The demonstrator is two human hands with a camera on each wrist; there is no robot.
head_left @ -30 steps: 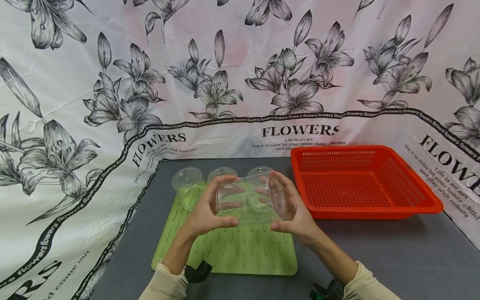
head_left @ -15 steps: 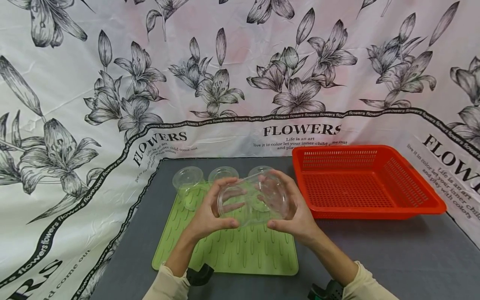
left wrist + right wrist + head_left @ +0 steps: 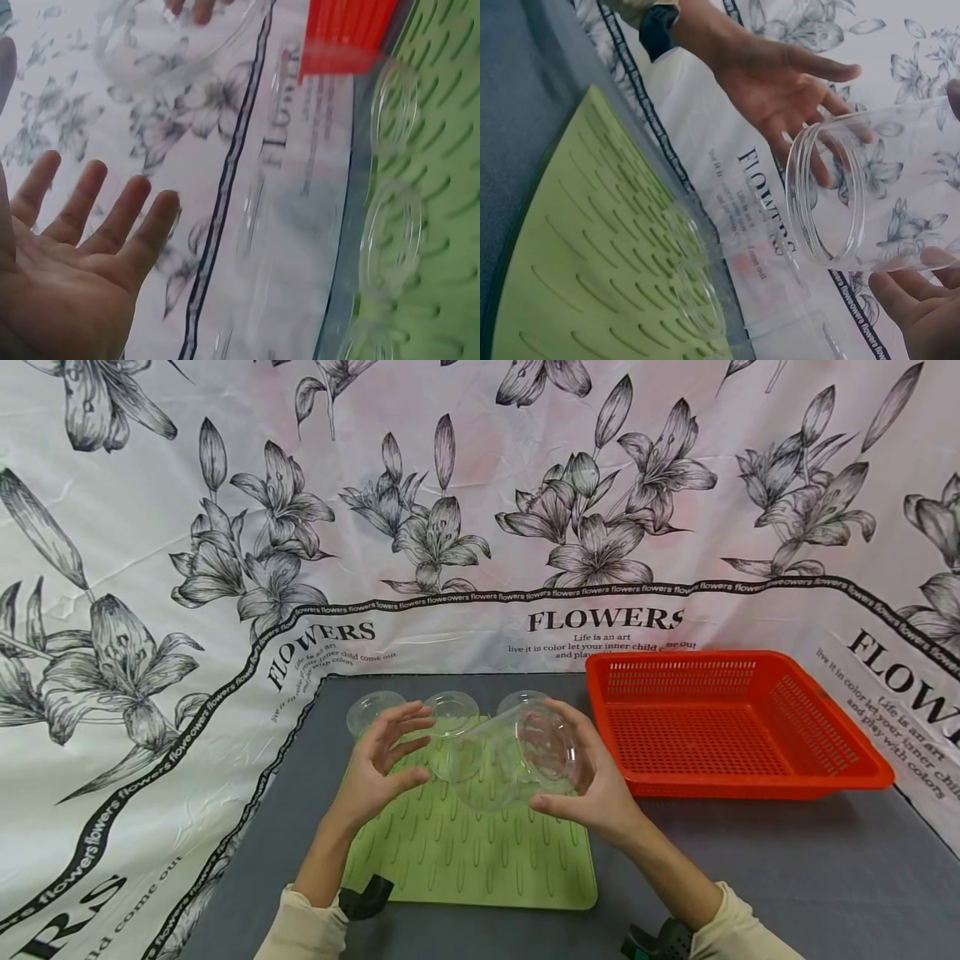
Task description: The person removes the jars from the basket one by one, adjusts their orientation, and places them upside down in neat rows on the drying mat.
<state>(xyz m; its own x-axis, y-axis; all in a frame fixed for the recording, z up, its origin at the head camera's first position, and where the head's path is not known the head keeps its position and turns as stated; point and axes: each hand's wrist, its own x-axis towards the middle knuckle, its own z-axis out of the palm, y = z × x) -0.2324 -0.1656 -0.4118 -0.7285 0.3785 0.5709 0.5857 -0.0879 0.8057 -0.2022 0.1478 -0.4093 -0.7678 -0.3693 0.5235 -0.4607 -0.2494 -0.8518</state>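
Note:
My right hand (image 3: 596,781) holds a clear plastic cup (image 3: 487,768) tilted on its side above the mat, thumb below and fingers behind its right end. In the right wrist view the ringed end of this cup (image 3: 826,199) faces my left hand (image 3: 772,90). That left hand (image 3: 378,768) is apart from the cup, palm turned toward it, fingers spread and holding nothing. Behind the hands, three more clear cups stand in a row: a left one (image 3: 369,708), a middle one (image 3: 452,710) and a right one (image 3: 522,697), partly hidden by the held cup.
A green ridged mat (image 3: 480,868) lies on the grey table (image 3: 750,877). To the right sits a red perforated plastic basket (image 3: 750,785). A flower-printed cloth (image 3: 450,552) hangs behind the table and along the left.
My left hand has let go of the cup and moved away to the left. The right hand keeps its hold, and the cup has stayed nearly in place, turning slightly.

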